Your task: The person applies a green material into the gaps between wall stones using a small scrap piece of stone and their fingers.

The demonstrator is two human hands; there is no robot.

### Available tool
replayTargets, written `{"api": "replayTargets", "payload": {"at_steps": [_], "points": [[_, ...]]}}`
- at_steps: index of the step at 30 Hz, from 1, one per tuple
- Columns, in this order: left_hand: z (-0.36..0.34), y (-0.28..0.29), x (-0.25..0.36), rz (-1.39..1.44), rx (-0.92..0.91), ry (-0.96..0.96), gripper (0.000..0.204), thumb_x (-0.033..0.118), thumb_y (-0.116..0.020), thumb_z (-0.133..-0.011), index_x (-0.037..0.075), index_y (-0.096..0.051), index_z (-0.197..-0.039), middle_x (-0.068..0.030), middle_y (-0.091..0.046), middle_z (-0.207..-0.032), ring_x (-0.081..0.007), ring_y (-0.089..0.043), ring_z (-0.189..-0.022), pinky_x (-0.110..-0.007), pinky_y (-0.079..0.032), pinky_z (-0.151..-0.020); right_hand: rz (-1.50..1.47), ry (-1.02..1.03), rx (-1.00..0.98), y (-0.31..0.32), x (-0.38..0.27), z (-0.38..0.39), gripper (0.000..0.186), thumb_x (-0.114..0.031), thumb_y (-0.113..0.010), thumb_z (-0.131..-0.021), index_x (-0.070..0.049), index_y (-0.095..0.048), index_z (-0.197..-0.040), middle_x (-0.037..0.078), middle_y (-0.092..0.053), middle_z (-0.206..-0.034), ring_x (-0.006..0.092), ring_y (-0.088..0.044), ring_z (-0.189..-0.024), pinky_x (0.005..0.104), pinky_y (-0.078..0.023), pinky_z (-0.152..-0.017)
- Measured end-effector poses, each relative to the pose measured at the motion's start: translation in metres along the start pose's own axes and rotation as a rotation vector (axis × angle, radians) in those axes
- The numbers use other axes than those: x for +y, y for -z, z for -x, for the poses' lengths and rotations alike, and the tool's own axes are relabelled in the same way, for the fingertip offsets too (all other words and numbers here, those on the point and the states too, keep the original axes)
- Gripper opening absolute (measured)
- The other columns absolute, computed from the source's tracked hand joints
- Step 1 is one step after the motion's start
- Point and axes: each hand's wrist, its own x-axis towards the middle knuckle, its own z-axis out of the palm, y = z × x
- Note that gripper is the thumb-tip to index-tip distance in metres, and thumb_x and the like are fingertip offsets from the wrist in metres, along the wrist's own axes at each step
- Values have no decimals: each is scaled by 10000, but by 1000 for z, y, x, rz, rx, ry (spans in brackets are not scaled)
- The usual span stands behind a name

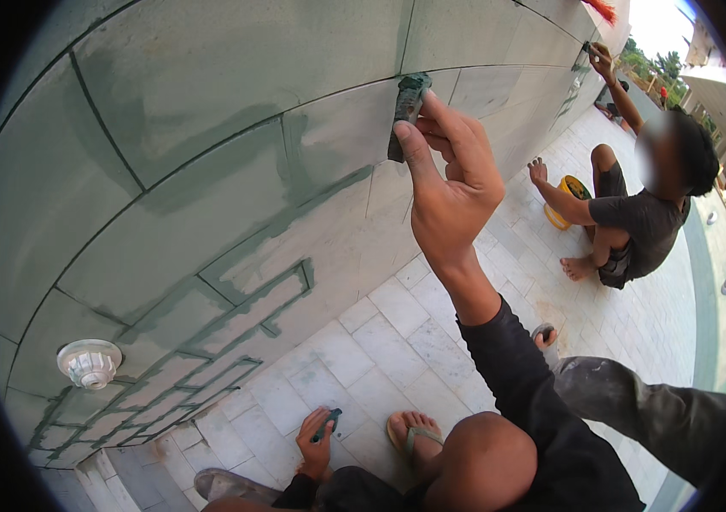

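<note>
My right hand (457, 179) is raised to the tiled wall (166, 222), pinching a short dark strip (405, 102) smeared with green paste against a horizontal joint between tiles. My left hand (316, 445) is low, above the paving by my knee, with its fingers around a small green-coated piece (333, 418) that I cannot make out exactly. Green paste is smeared along many joints of the wall, most heavily on the lower left rows.
A white round fixture (90, 363) sticks out of the wall. At right a co-worker (644, 230) squats, one hand at the wall, beside a yellow bucket (562, 218). Another person's grey-trousered leg (636, 410) is close on my right. Pale paving (380, 324) runs along the wall.
</note>
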Motion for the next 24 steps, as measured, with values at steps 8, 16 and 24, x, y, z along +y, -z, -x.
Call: {"api": "replayTargets", "payload": {"at_steps": [8, 16, 24], "points": [[13, -8, -13, -45, 50, 101, 244, -8, -713, -926, -66, -730, -1163, -205, -733, -1223, -305, -655, -1255, -436, -434, -1146, -39, 110, 71, -12, 18, 1, 397, 54, -825, -803, -12, -750, -1188, 120, -706, -1010, 181, -667, -802, 278, -544, -698], [19, -9, -12, -77, 36, 155, 289, -17, -681, -938, -56, -703, -1223, -177, -720, -1259, -264, -649, -1221, -376, -453, -1097, 110, 246, 64, -14, 14, -3, 392, 77, -816, -792, -17, -757, -1169, 108, -676, -1014, 183, -659, -784, 266, -540, -642], [15, -10, -10, -69, 39, 124, 276, 5, -673, -949, -54, -705, -1217, -195, -719, -1243, -287, -650, -1212, -379, -473, -1067, 179, 225, 34, -12, 6, -5, 395, 114, -767, -750, -22, -761, -1121, 91, -658, -996, 154, -633, -679, 261, -519, -589]]}}
